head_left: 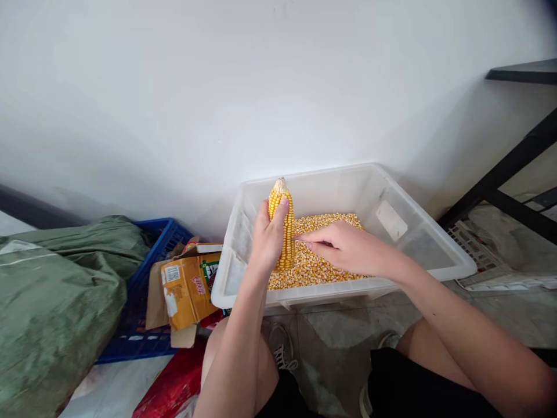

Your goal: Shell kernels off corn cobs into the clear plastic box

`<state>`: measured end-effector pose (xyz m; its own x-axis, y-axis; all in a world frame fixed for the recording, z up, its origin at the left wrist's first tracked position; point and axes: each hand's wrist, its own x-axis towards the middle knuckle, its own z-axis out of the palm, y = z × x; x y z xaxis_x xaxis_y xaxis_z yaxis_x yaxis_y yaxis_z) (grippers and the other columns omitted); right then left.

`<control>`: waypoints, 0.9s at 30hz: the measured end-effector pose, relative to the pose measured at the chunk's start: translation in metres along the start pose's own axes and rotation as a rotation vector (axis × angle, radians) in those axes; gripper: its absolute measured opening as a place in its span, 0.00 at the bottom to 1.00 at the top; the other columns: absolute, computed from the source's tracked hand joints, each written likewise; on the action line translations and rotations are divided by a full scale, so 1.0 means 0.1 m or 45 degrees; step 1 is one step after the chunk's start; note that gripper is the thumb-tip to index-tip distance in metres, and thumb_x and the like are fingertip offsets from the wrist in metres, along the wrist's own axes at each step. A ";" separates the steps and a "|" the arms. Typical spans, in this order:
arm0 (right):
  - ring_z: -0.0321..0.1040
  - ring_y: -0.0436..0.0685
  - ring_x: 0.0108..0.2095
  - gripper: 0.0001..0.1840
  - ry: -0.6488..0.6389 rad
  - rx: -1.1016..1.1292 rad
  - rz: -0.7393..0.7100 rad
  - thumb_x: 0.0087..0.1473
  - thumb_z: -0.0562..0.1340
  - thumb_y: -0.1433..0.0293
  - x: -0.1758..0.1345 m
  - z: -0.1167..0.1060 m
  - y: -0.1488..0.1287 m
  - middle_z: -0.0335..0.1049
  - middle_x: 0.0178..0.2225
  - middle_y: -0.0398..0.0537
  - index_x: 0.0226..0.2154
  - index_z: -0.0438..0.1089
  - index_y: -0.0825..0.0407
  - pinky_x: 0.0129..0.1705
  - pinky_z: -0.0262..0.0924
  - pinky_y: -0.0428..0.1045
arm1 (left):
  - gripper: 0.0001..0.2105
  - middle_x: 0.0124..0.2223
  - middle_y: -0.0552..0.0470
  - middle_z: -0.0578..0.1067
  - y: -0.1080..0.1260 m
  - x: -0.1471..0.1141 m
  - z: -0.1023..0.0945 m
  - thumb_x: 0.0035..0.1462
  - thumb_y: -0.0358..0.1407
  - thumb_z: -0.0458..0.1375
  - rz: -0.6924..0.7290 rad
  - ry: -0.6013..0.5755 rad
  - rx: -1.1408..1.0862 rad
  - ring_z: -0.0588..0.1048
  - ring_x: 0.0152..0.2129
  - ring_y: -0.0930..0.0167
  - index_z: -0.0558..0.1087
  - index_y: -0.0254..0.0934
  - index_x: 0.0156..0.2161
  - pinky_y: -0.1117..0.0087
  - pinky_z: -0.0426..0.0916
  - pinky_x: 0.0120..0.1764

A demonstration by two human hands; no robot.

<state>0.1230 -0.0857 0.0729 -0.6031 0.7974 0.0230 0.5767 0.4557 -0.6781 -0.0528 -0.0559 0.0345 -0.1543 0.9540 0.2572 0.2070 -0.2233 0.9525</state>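
An ear of corn with yellow kernels stands almost upright over a translucent plastic bin. My left hand is closed round its left side, thumb across the front near the pale tip. From the right, my right hand reaches over the bin, fingers pinched on a thin pointed tool that meets the cob's right side. Most of that tool is hidden by the fingers, so its kind does not show. Loose corn kernels cover the bin's floor beneath both hands.
Left of the bin is a blue plastic crate, with a green sack and an orange cardboard box. A red bag lies in front. A black metal frame stands at right. White wall rises behind.
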 end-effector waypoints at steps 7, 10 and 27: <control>0.72 0.55 0.40 0.20 -0.085 0.235 -0.053 0.63 0.56 0.67 0.09 0.00 0.27 0.77 0.46 0.50 0.55 0.73 0.49 0.44 0.65 0.52 | 0.19 0.36 0.48 0.72 -0.06 0.00 -0.02 0.58 0.55 0.56 -0.051 -0.057 0.002 0.73 0.37 0.64 0.70 0.39 0.39 0.62 0.70 0.37; 0.71 0.55 0.48 0.20 -0.132 0.286 -0.105 0.64 0.56 0.65 0.13 0.00 0.35 0.75 0.52 0.50 0.55 0.72 0.48 0.51 0.64 0.53 | 0.21 0.36 0.48 0.73 -0.06 0.01 -0.03 0.58 0.56 0.55 -0.088 -0.089 0.000 0.73 0.37 0.63 0.70 0.38 0.40 0.63 0.69 0.38; 0.58 0.49 0.22 0.17 -0.016 -0.045 0.061 0.63 0.54 0.67 0.01 0.08 0.04 0.74 0.26 0.44 0.42 0.78 0.52 0.28 0.45 0.47 | 0.21 0.32 0.53 0.69 -0.03 0.05 -0.06 0.61 0.57 0.51 0.026 0.116 0.268 0.67 0.30 0.69 0.66 0.39 0.36 0.67 0.60 0.34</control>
<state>0.1202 -0.0866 0.0643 -0.5811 0.8136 -0.0185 0.6242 0.4310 -0.6516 -0.0601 -0.0519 0.0342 -0.2326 0.9254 0.2992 0.4066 -0.1869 0.8943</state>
